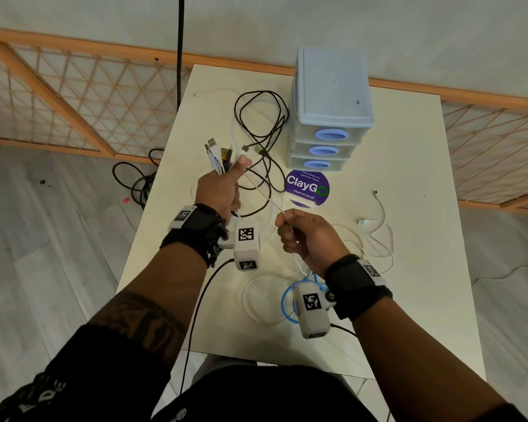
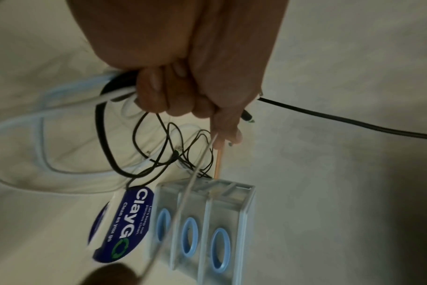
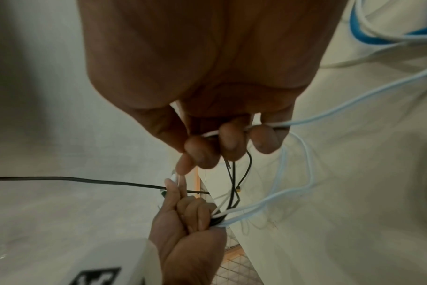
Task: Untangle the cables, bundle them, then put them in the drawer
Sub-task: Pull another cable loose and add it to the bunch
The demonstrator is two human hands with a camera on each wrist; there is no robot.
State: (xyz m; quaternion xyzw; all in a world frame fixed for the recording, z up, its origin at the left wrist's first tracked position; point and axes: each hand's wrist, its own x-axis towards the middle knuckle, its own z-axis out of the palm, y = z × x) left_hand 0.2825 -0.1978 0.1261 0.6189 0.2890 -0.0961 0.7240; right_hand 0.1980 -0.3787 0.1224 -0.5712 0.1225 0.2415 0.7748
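Note:
My left hand grips a bunch of cable ends, white and black, with the plugs sticking up above the fist; the left wrist view shows its fingers curled round them. A thin white cable runs taut from that fist to my right hand, which pinches it; the right wrist view shows the cable passing under curled fingers. Black cable loops lie on the table beyond. A light blue three-drawer unit stands behind, its drawers closed.
A round purple "ClayGo" sign stands in front of the drawers. Another white cable lies at the right, a blue loop and white loops near my right wrist. The white table's left edge is close to my left hand; black cords lie on the floor.

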